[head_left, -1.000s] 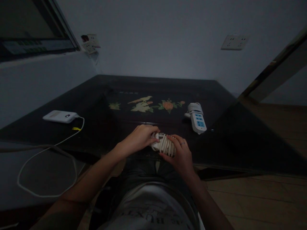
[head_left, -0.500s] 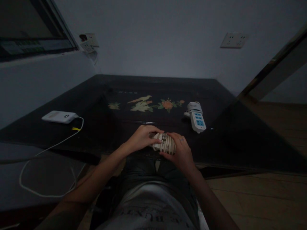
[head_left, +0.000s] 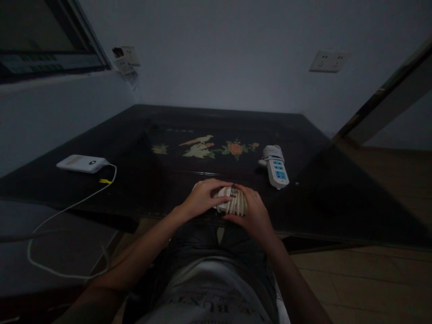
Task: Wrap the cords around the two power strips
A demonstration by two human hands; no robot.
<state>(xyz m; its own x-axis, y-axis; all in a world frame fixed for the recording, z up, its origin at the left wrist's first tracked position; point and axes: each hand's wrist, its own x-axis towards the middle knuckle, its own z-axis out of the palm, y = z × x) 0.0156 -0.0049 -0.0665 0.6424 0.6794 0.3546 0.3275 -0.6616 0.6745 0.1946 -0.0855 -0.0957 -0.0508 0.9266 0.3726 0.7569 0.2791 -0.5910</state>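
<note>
A coiled power cord (head_left: 240,204), off-white and wound in tight parallel turns, is between my two hands at the table's near edge. My left hand (head_left: 206,195) grips its left end, thumb pressed over a white piece there that may be a plug. Around the right end curl the fingers and thumb of my right hand (head_left: 254,207), which wears a ring. My palms and fingers hide part of the bundle, so I cannot see whether the cord is wrapped around something.
A white power strip (head_left: 278,173) with blue sockets and a wrapped cord lies to the right on the dark table (head_left: 162,180). On the left lies a white power bank-like device (head_left: 82,164), its white cable (head_left: 72,207) hanging over the edge. Wall sockets (head_left: 328,61) are behind.
My left hand has shifted slightly right and its thumb lies further over the bundle. My right hand keeps its hold, almost unmoved. The view has shifted very slightly.
</note>
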